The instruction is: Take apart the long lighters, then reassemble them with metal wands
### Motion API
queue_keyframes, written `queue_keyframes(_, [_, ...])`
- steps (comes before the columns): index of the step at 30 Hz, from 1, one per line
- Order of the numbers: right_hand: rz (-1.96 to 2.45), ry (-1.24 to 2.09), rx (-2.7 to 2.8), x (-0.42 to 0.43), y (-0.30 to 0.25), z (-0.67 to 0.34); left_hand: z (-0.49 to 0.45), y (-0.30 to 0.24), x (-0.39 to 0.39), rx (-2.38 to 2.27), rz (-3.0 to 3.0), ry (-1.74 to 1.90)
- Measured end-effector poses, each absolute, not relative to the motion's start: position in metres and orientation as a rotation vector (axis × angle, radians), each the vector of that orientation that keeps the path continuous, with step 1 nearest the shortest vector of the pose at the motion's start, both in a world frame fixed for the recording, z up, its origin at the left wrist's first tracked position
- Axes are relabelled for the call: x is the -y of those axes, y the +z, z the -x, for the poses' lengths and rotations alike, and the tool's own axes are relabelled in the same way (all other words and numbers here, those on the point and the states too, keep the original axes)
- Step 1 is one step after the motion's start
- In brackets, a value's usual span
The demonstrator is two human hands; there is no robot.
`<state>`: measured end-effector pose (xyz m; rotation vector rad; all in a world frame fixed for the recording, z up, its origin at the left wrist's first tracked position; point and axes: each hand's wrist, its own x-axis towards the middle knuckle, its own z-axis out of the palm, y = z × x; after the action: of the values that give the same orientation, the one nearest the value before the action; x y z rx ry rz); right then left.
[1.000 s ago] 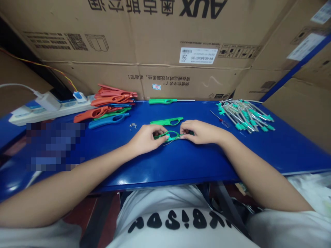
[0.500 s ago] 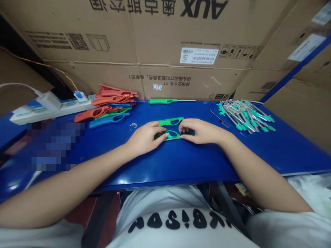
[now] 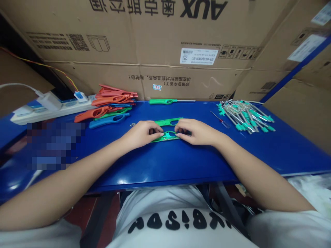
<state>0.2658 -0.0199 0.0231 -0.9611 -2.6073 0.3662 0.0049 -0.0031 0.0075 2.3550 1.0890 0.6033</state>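
Note:
Two green half-casings of a stick lighter lie on the blue table in front of me. The nearer green casing half (image 3: 168, 140) has a teal trigger piece (image 3: 169, 135) and pale thin parts inside it. At its left part my left hand (image 3: 141, 133) pinches with thumb and forefinger. My right hand (image 3: 196, 132) pinches toward its right end, and those fingers cover that end. Just behind lies the farther green casing half (image 3: 162, 122), partly covered by both hands.
Red, green and blue lighter casings (image 3: 111, 101) are piled at left beside a white power strip (image 3: 62, 105). A green lighter (image 3: 162, 101) lies against the cardboard box (image 3: 155, 41). At right are a screwdriver (image 3: 222, 122) and a heap of metal tubes with teal parts (image 3: 248, 117).
Both hands have shifted slightly left along the nearer casing half. More of its trigger area and left part now shows between the fingers.

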Motion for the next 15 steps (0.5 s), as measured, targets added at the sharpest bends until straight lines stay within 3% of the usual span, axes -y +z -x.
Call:
queue_keyframes(5, [1.189,0.146,2.499,0.013,0.014,-0.266,-0.005,0.005,0.001,-1.097,-2.303,0.605])
queue_keyframes(15, [1.292,0.131,2.491,0.006,0.004,-0.269,-0.007,0.009,0.005,-1.051,-2.438,0.546])
